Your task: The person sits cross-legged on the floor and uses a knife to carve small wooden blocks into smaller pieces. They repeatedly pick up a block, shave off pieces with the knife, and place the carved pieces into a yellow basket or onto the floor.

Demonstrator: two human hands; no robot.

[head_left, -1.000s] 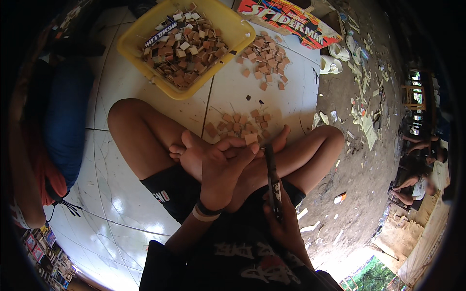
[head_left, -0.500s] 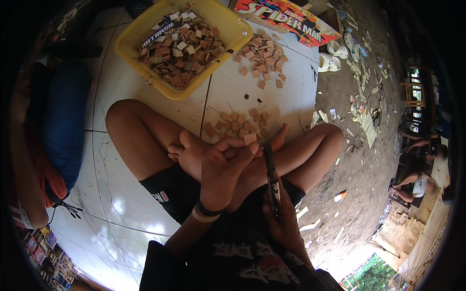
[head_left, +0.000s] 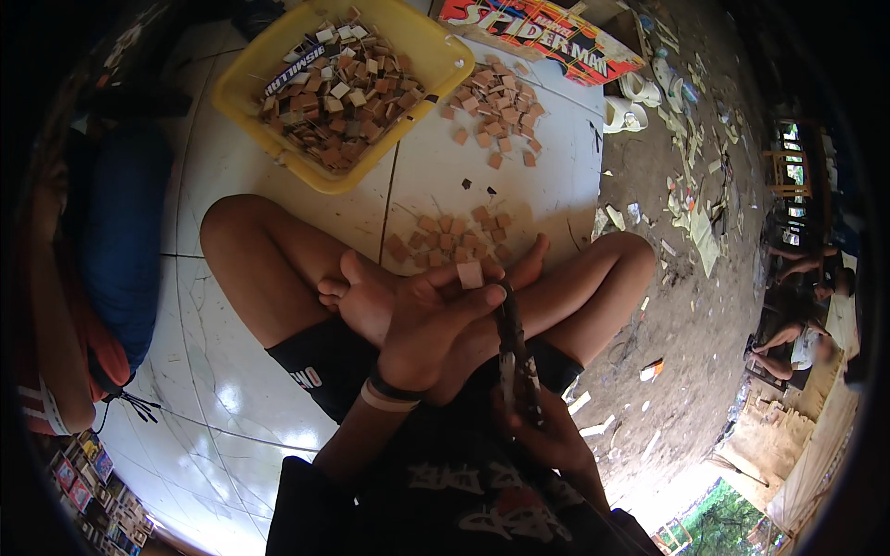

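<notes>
One small square tile (head_left: 470, 274) sits pinched in my left hand (head_left: 422, 320); just right, my right hand (head_left: 538, 426) clasps the pliers (head_left: 513, 338). Careful: a slipping tip could nip my thumb (head_left: 491, 296), and a slack pinch could drop it.

I'm on head cam, L unit of a side-by-side fisheye pair, worn up top & looking steeply down, upright, person's own L = frame L. Black shirt (head_left: 399, 514) fills btm ctr, L hand (head_left: 429, 324) & R hand (head_left: 542, 422) are fairly nr the lens abt mid-frame, yellow basin (head_left: 443, 63) farther off at top. V. wide FOV: tiled floor (head_left: 250, 398) to L, dirt ground (head_left: 621, 334) to R, edges bowing twd the dark rim.
</notes>
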